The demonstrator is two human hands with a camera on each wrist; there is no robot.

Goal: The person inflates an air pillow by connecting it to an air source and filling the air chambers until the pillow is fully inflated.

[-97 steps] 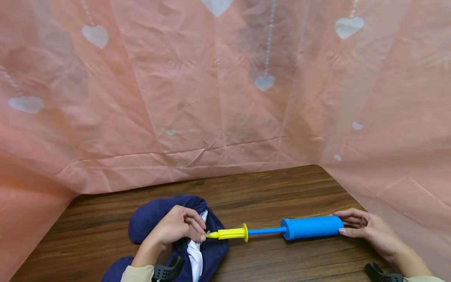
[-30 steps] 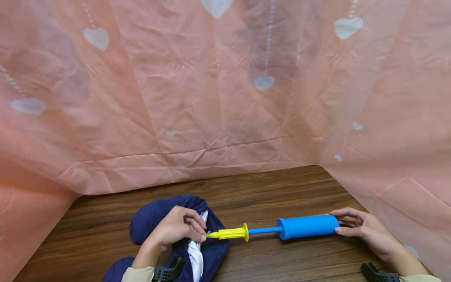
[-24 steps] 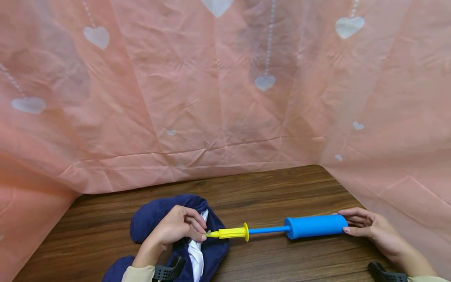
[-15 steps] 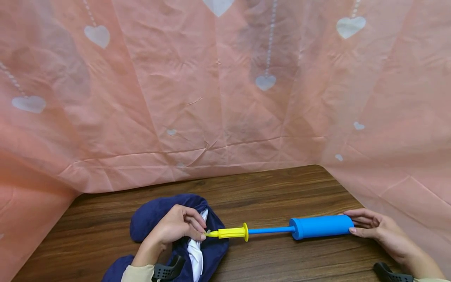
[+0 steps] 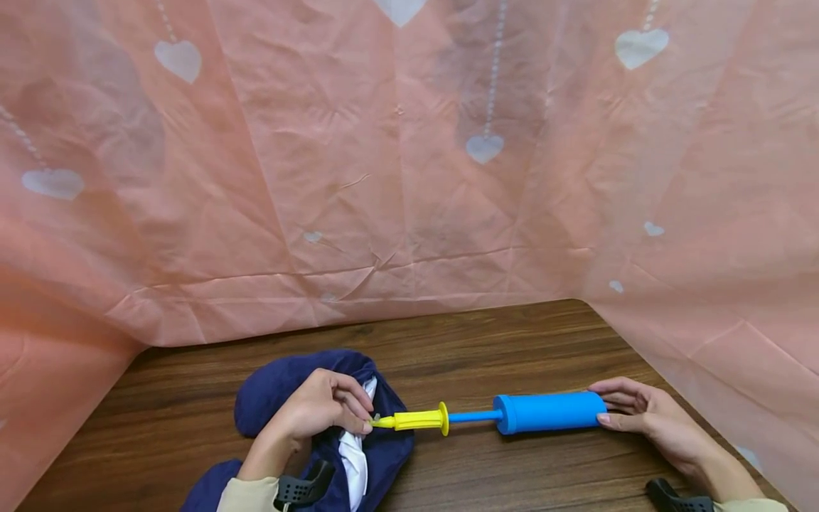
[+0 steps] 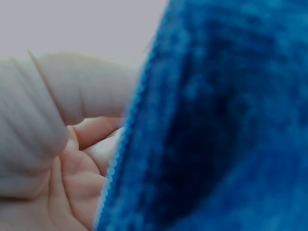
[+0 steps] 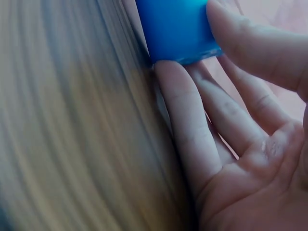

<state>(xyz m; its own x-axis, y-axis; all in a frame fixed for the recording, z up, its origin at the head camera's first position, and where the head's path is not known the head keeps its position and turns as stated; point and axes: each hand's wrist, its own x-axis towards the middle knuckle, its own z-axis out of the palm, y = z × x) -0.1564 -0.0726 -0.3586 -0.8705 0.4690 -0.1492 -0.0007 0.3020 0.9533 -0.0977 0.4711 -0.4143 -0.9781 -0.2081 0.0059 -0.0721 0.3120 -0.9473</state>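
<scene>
A navy U-shaped neck pillow (image 5: pixel 281 387) lies on the table, its cover parted over a white inner layer (image 5: pixel 353 466). Between thumb and fingers my left hand (image 5: pixel 326 404) pinches the pillow's small clear valve, with the tip of the yellow nozzle (image 5: pixel 416 420) right at it. That nozzle belongs to a hand air pump, whose blue rod (image 5: pixel 473 417) runs right into the blue barrel (image 5: pixel 552 412). My right hand (image 5: pixel 646 416) grips the barrel's far end, thumb in front and fingers behind. In the left wrist view, blurred navy fabric (image 6: pixel 231 115) hides the left fingertips.
The dark wood-grain table (image 5: pixel 499 334) extends behind and in front of the pump. A pink curtain (image 5: pixel 409 178) with pale hearts encloses the back and both sides. Each wrist carries a black strap-on device (image 5: pixel 303 489).
The right hand moved the blue barrel left, then right, and now left again, so less rod shows than half a second ago. Left hand, nozzle and pillow have stayed put.
</scene>
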